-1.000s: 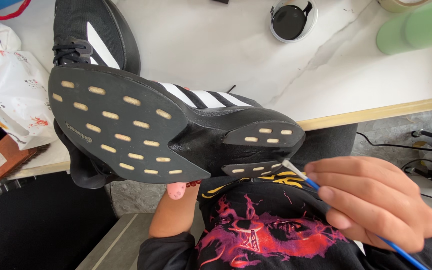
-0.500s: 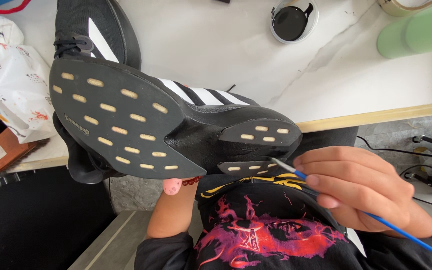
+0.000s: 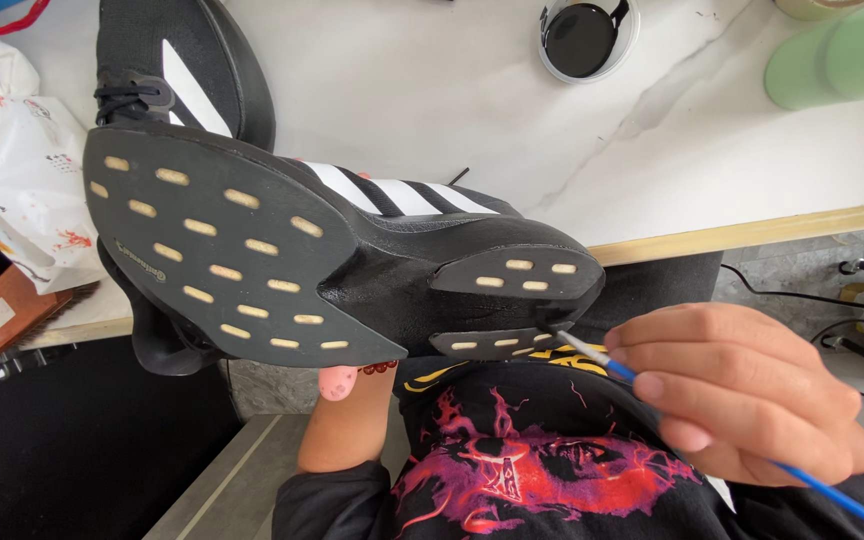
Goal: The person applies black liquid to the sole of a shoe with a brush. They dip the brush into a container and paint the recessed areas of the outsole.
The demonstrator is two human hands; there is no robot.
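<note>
shoe: black knit sneaker with white stripes and a black rubber sole (image 3: 292, 270), held sole-up above the white tabletop (image 3: 432, 90), long axis running left to right.
left hand (image 3: 347, 415): under the sneaker's middle, mostly hidden; grip closed on it.
right hand (image 3: 742, 390): right of the heel, grip pinching a thin blue-handled brush (image 3: 612, 362).
brush tip: touching the heel edge, pointing left.
nearer hand: right.

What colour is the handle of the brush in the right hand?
Blue, with a silver collar near the tip; the brush shows best in the head view, held in the right hand.
</note>
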